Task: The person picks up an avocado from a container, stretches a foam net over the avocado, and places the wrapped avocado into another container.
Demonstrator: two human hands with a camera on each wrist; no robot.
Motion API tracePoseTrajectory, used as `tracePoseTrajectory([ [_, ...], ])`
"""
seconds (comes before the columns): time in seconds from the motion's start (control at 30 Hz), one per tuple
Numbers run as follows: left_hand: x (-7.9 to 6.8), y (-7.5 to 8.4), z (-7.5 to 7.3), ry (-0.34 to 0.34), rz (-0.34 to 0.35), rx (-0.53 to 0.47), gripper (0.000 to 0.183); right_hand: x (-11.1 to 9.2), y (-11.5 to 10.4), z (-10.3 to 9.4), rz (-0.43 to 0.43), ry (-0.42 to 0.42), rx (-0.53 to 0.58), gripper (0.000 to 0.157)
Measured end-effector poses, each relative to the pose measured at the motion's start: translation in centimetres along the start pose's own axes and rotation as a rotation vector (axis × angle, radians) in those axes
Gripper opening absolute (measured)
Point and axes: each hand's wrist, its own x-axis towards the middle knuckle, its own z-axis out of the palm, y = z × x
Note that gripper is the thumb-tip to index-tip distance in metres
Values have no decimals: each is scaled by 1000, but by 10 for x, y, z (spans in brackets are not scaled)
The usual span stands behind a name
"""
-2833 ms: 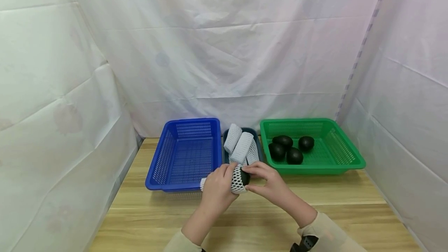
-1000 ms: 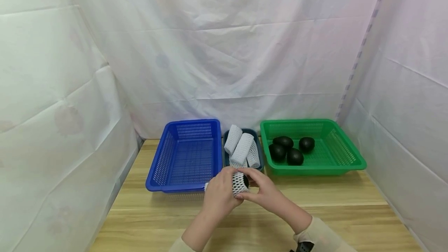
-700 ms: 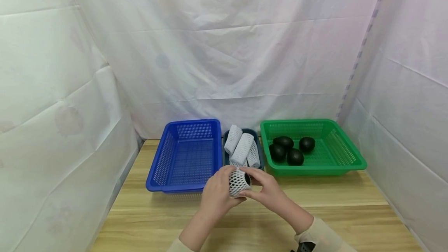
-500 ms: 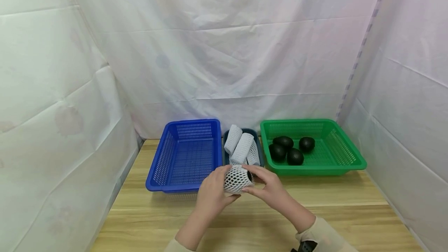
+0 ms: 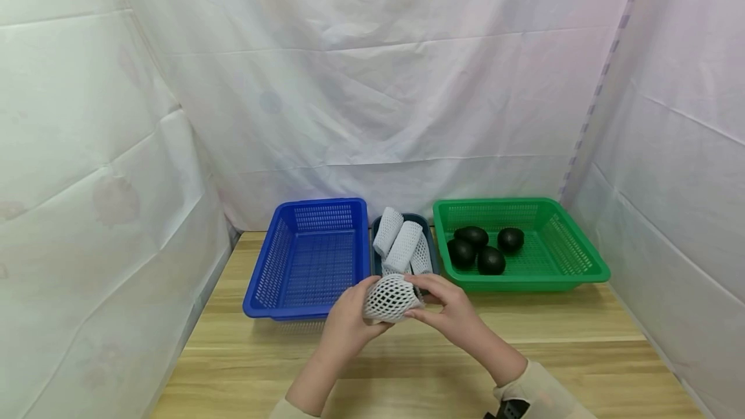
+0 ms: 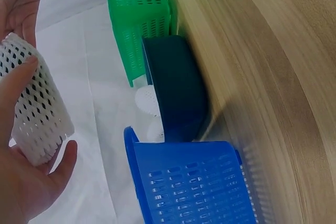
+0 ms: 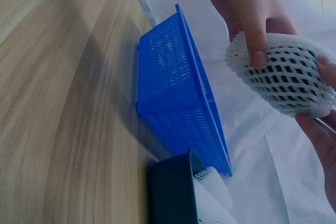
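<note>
A white foam net sleeve (image 5: 388,297) covers a dark avocado, whose skin shows through the mesh holes. My left hand (image 5: 346,323) grips the sleeve from the left, its thumb below and fingers round the far side. At the right end, my right hand (image 5: 453,308) pinches the sleeve's edge between thumb and fingers. In the right wrist view the netted avocado (image 7: 291,77) lies between both hands, with a loose end of net near the left thumb. Both hands hold it above the table, in front of the small dark bin (image 5: 433,247).
Several rolled foam nets (image 5: 403,246) lie in the small bin. To its left stands a blue basket (image 5: 250,306); to its right, a green basket (image 5: 524,284) holds several dark avocados (image 5: 491,260). White cloth (image 5: 372,96) surrounds the wooden table (image 5: 407,380).
The net has slid rightward over the avocado, covering its dark right end. My left hand has shifted left, loosening from a full wrap, and more of the net shows between the hands.
</note>
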Motion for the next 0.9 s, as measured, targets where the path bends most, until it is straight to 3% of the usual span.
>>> tracePoseTrajectory([
  [0.57, 2, 2, 0, -16, -45, 0, 87, 1, 1, 5, -35, 66, -19, 33],
  [0.77, 4, 5, 0, -19, -111, -123, 89, 1, 6, 6, -58, 114, -2, 30],
  [0.9, 3, 6, -2, -26, -187, -215, 92, -2, 19, 9, -21, 141, 15, 35],
])
